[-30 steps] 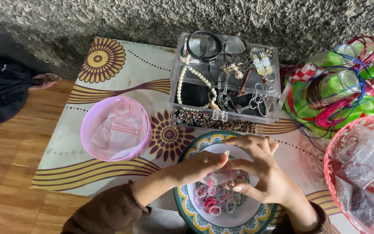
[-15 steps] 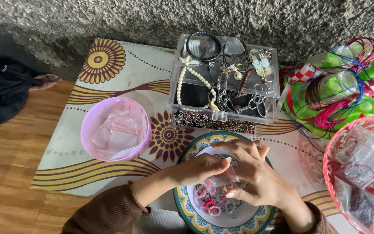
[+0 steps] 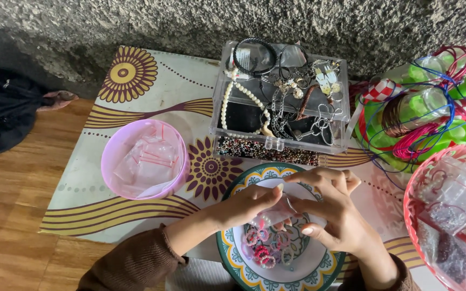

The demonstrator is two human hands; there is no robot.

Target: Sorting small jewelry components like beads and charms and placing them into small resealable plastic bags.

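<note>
Over the patterned mat (image 3: 136, 102), I see the left hand (image 3: 244, 207) and right hand (image 3: 333, 215) both pinching one small clear bag (image 3: 272, 217) above the plate (image 3: 254, 178) of beaded rings (image 3: 265, 256).

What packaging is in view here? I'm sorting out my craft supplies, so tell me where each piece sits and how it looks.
Small clear bag: pinched between left hand and right hand, over the patterned plate.
Clear zip bags, red-striped: in the pink bowl, left.
Clear bags: in the red basket, right.
Clear plastic box of jewellery: centre back.
</note>
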